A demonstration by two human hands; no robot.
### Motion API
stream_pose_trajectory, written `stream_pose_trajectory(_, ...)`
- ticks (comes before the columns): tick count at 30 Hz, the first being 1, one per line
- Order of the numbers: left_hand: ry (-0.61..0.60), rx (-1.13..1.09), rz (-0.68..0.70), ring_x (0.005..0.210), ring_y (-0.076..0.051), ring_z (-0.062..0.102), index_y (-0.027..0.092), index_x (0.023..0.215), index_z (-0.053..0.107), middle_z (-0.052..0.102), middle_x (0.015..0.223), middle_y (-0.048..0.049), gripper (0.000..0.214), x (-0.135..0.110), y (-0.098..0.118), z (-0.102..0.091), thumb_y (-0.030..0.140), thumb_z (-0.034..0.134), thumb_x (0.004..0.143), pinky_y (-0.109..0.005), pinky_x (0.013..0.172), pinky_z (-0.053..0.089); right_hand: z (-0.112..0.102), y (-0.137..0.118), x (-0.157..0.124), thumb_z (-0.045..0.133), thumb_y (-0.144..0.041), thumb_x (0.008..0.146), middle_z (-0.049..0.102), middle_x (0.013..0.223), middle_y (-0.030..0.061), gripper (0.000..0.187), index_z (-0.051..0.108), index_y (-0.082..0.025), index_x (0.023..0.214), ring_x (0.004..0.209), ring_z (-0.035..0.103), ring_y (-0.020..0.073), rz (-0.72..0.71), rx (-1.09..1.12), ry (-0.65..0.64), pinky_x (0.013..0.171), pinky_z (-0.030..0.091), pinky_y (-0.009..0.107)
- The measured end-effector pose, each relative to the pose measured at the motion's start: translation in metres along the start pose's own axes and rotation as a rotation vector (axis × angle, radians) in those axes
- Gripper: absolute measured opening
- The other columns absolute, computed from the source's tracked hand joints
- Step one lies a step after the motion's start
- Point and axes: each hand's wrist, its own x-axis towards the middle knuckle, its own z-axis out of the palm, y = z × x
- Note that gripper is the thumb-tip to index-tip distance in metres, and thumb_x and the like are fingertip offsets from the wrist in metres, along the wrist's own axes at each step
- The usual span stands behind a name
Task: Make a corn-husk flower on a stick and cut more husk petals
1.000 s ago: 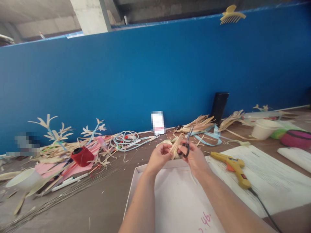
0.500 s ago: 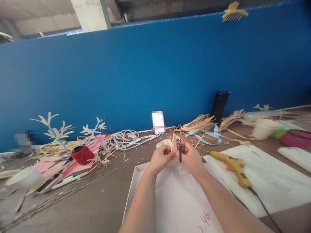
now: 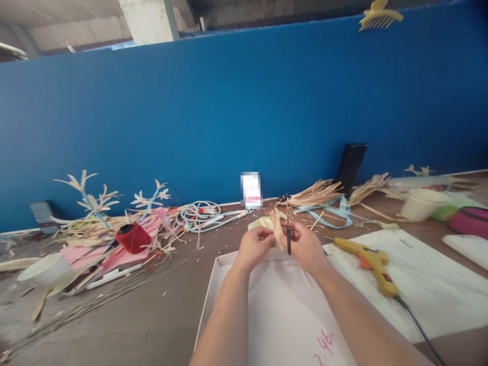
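My left hand [image 3: 252, 248] pinches a tan strip of dried husk [image 3: 277, 231] that stands up between both hands. My right hand [image 3: 307, 246] is closed round the handles of small black scissors [image 3: 288, 234], whose blades point straight up just right of the strip. Both hands hover over the far edge of a shallow white box lid [image 3: 229, 284] with pink writing near its front.
A yellow glue gun [image 3: 371, 262] lies on printed paper [image 3: 419, 274] to the right, its cord trailing forward. A red spool [image 3: 131, 237], husk flowers [image 3: 89, 195], a pale blue cord [image 3: 200, 213] and thin wires [image 3: 95, 300] clutter the left. A blue partition [image 3: 244, 112] backs the table.
The scissors swung from tilted across the strip to upright beside it. The husk strip has turned a little in my left hand. The camera shifted slightly left.
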Motion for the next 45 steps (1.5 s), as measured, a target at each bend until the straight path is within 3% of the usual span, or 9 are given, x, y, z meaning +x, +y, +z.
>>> stream_pose_trajectory(4,0.046,-0.023,0.035,0.065,-0.010,0.057,0.018,0.083,0.066,0.067,0.083,-0.0029,0.017,0.001,0.000,0.002,0.023,0.058,0.069,-0.018,0.055,0.041,0.002,0.004,-0.002,0.060,-0.024,0.067,0.068,0.073,0.0016,0.036,0.058,-0.019,0.102,0.065,0.063,0.0172,-0.032,-0.089,-0.048,0.057,0.047,0.025)
stream_pose_trajectory(10,-0.059,-0.191,-0.083,0.044,-0.007,0.048,0.016,0.091,0.064,0.060,0.065,-0.0008,0.022,-0.002,0.007,-0.005,0.025,0.056,0.073,-0.016,0.036,0.033,0.003,0.010,0.000,0.059,-0.023,0.067,0.068,0.075,0.0017,0.040,0.056,-0.018,0.106,0.066,0.063,0.0169,-0.041,-0.118,-0.064,0.057,0.047,0.025)
stream_pose_trajectory(15,-0.102,-0.261,-0.057,0.044,-0.007,0.050,0.016,0.097,0.060,0.057,0.068,-0.0003,0.037,-0.002,0.007,-0.006,0.038,0.066,0.068,-0.016,0.033,0.033,0.002,0.010,-0.001,0.058,-0.030,0.071,0.068,0.073,0.0008,0.035,0.060,-0.022,0.105,0.063,0.062,0.0165,-0.100,-0.256,-0.041,0.056,0.045,0.024)
stream_pose_trajectory(20,-0.078,-0.333,-0.012,0.043,-0.005,0.047,0.016,0.090,0.057,0.052,0.063,0.0022,0.032,-0.003,0.009,-0.007,0.042,0.062,0.072,-0.015,0.034,0.033,0.001,0.008,-0.004,0.058,-0.033,0.071,0.069,0.074,-0.0003,0.035,0.061,-0.026,0.105,0.066,0.063,0.0173,-0.116,-0.401,0.015,0.057,0.043,0.025)
stream_pose_trajectory(25,-0.105,-0.239,-0.041,0.043,-0.005,0.048,0.015,0.083,0.057,0.056,0.069,0.0001,0.022,-0.001,0.005,-0.005,0.029,0.065,0.068,-0.015,0.033,0.034,0.001,0.006,-0.004,0.059,-0.033,0.071,0.070,0.078,-0.0005,0.034,0.061,-0.027,0.104,0.072,0.064,0.0177,-0.111,-0.429,0.026,0.060,0.043,0.025)
stream_pose_trajectory(30,-0.109,-0.263,-0.060,0.055,-0.009,0.055,0.014,0.080,0.059,0.059,0.068,-0.0017,0.014,0.002,0.003,-0.005,0.014,0.060,0.066,-0.016,0.042,0.043,0.002,0.008,-0.003,0.060,-0.025,0.067,0.070,0.077,0.0020,0.037,0.062,-0.025,0.104,0.070,0.063,0.0186,-0.118,-0.363,0.050,0.060,0.044,0.025)
stream_pose_trajectory(37,-0.140,-0.400,-0.167,0.061,-0.011,0.060,0.012,0.085,0.062,0.064,0.070,-0.0044,0.019,0.000,0.009,-0.009,0.014,0.064,0.066,-0.020,0.051,0.049,0.000,0.010,0.000,0.061,-0.023,0.065,0.069,0.071,0.0019,0.035,0.062,-0.024,0.100,0.065,0.062,0.0187,-0.116,-0.310,0.093,0.058,0.045,0.026)
stream_pose_trajectory(45,-0.115,-0.283,-0.162,0.061,-0.014,0.062,0.012,0.081,0.062,0.065,0.069,-0.0053,0.017,0.000,0.009,-0.008,0.009,0.058,0.065,-0.020,0.046,0.047,0.004,0.007,-0.004,0.058,-0.028,0.070,0.068,0.074,0.0009,0.033,0.059,-0.025,0.103,0.065,0.062,0.0173,-0.142,-0.352,0.065,0.061,0.045,0.027)
